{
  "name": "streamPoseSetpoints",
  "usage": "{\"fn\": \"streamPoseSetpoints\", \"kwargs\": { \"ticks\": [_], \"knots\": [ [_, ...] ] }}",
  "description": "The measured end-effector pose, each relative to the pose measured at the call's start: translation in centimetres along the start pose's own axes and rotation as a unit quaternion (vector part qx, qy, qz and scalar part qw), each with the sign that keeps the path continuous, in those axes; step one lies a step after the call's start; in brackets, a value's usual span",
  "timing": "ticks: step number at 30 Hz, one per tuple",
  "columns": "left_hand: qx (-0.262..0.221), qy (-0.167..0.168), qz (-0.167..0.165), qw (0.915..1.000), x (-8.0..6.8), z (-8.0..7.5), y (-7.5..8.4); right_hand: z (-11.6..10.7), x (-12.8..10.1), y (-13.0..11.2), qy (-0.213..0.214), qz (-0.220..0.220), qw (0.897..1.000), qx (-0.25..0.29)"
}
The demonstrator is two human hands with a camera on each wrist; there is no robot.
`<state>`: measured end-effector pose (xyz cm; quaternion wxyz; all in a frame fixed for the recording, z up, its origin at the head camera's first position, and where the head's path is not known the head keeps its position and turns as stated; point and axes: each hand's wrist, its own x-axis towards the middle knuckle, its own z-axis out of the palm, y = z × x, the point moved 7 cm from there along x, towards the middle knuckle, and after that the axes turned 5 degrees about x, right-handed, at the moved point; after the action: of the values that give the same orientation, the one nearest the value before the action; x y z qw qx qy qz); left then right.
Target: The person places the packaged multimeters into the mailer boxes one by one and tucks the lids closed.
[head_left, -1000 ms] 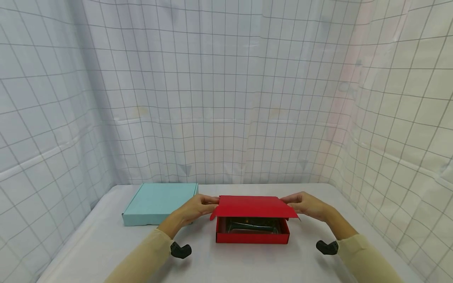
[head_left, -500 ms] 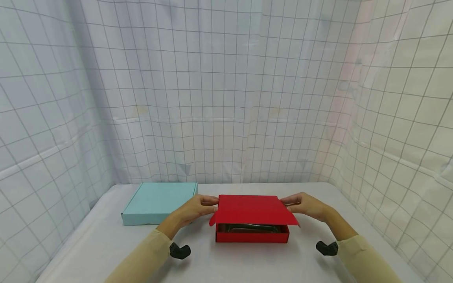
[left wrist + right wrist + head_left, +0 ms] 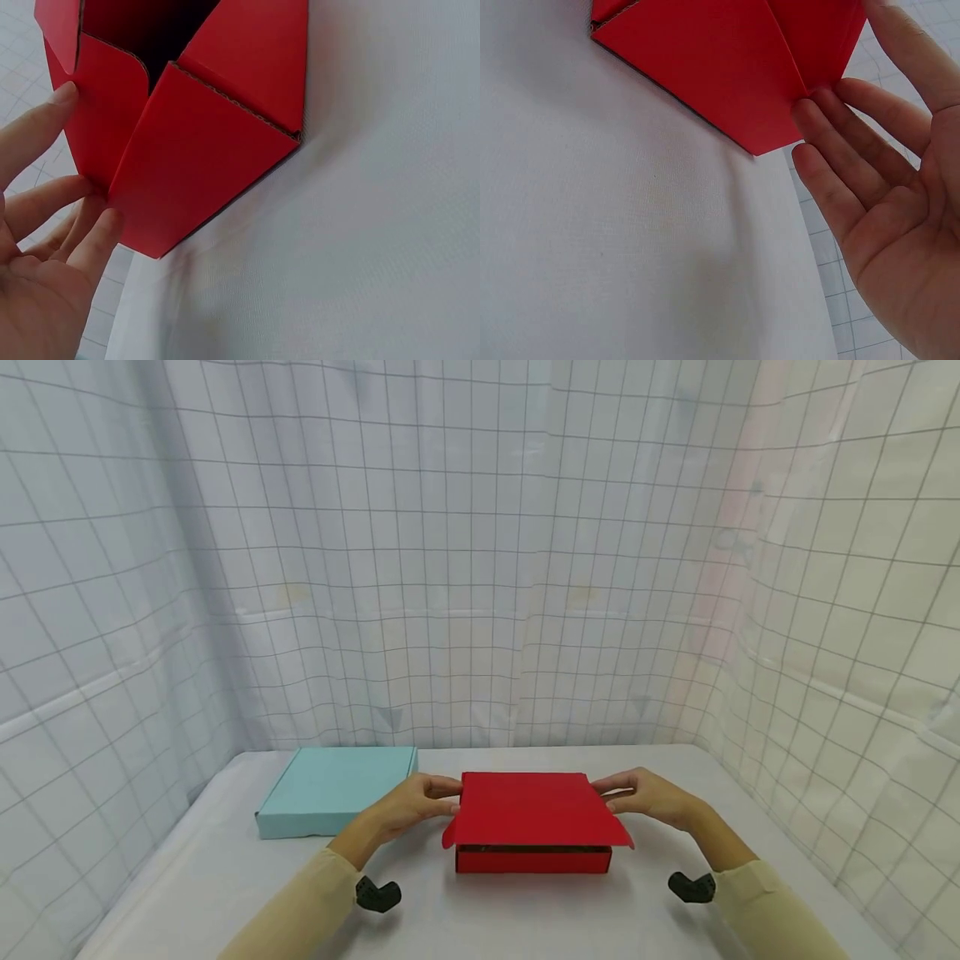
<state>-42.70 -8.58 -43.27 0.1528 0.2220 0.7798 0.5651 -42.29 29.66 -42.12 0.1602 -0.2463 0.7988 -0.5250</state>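
Observation:
A red cardboard box [image 3: 532, 861] rests on the white table, its lid [image 3: 534, 806] tilted low over the tray with a narrow dark gap along the front. My left hand [image 3: 408, 802] is at the box's left side. In the left wrist view, its fingertips touch the red side wall [image 3: 187, 157] and side flap [image 3: 109, 97], fingers extended. On the opposite side, my right hand [image 3: 651, 797] has its fingers spread and lightly bent, tips against the right wall [image 3: 712, 67]. The lid hides whatever lies inside the box.
A closed light blue box [image 3: 341, 785] lies at the back left, close behind my left forearm. White grid-patterned curtains [image 3: 480, 568] enclose the table [image 3: 525, 918] at the back and both sides. Dark wrist devices [image 3: 378, 894] sit at both cuffs.
The red lid has come down toward the front, covering the dark green item seen inside earlier. Both hands have stayed at the box's sides.

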Motion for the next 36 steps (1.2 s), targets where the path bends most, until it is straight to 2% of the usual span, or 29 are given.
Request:
{"fn": "streamPoseSetpoints", "kwargs": {
  "ticks": [8, 21, 36],
  "knots": [
    [0.018, 0.008, -0.011, 0.9997, -0.1, 0.2, -0.2, 0.3, 0.0, 0.3, -0.004, 0.001, 1.000, 0.019],
    [0.018, 0.014, -0.014, 0.9996, -0.4, 0.2, -0.3, 0.6, -0.3, 0.2, 0.007, 0.011, 1.000, -0.017],
    [0.011, 0.029, -0.018, 0.9994, -0.8, 0.6, -0.3, 1.2, -0.5, 0.4, 0.007, 0.011, 1.000, -0.025]
  ]
}}
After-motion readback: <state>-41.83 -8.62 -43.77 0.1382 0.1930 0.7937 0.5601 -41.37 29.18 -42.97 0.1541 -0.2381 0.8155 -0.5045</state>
